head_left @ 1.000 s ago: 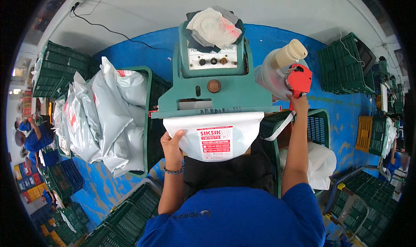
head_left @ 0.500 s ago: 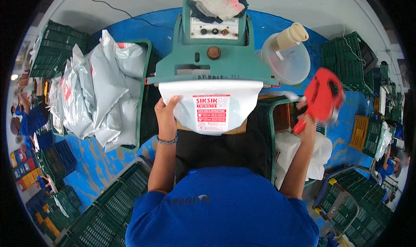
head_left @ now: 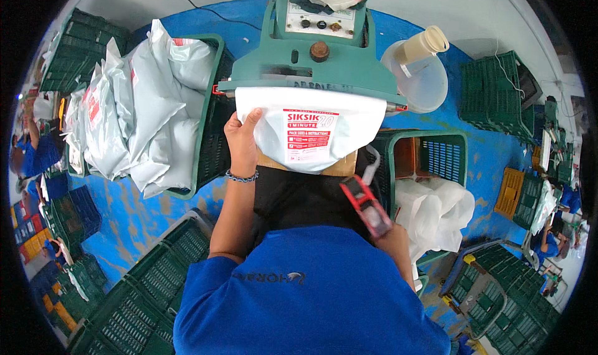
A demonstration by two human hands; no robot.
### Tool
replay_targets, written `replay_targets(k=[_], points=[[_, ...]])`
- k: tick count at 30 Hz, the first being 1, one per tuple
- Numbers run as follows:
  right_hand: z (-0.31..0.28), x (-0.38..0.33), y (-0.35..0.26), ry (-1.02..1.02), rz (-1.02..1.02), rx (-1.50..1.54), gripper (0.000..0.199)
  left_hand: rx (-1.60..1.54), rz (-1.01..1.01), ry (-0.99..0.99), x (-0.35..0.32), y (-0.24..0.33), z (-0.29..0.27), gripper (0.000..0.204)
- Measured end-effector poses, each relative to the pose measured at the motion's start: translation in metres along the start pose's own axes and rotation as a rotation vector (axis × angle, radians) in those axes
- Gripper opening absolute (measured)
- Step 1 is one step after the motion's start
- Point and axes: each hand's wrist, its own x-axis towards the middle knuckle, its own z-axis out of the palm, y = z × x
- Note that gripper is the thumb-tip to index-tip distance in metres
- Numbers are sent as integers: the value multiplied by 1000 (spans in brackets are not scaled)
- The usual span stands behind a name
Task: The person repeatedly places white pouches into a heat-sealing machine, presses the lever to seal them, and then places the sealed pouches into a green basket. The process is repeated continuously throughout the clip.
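Observation:
A white plastic bag [head_left: 271,134] with a red printed panel hangs from the front jaw of a green sealing machine [head_left: 305,68]. My left hand [head_left: 243,131] pinches the bag's left edge between thumb and fingers, just below the jaw. In front of my body at the right, my right hand [head_left: 393,236] is closed on a red and black hand-held tool [head_left: 366,207]. The tool is smeared by motion, and its exact kind is unclear. A grey curved piece shows at its far end. The right fingers are partly hidden behind it.
Filled white bags [head_left: 143,112] fill a green crate [head_left: 208,106] at the left. Another green crate [head_left: 445,134] at the right holds translucent white bags [head_left: 430,208]. Behind it sits a clear round tub [head_left: 430,84] with a beige container [head_left: 427,43]. Green crates [head_left: 143,286] stand at lower left.
My right hand has swung the red tool from over the right crate leftward and closer to my body. My left hand keeps its pinch on the bag. The whole view has shifted slightly.

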Motion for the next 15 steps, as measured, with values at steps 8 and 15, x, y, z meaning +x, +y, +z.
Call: replay_targets(k=[8, 15], points=[[-91, 132, 76, 564, -71, 613, 27, 75, -93, 25, -3, 2, -5, 18], [-156, 360, 71, 821, 332, -423, 60, 27, -234, -20, -5, 10, -4, 23]])
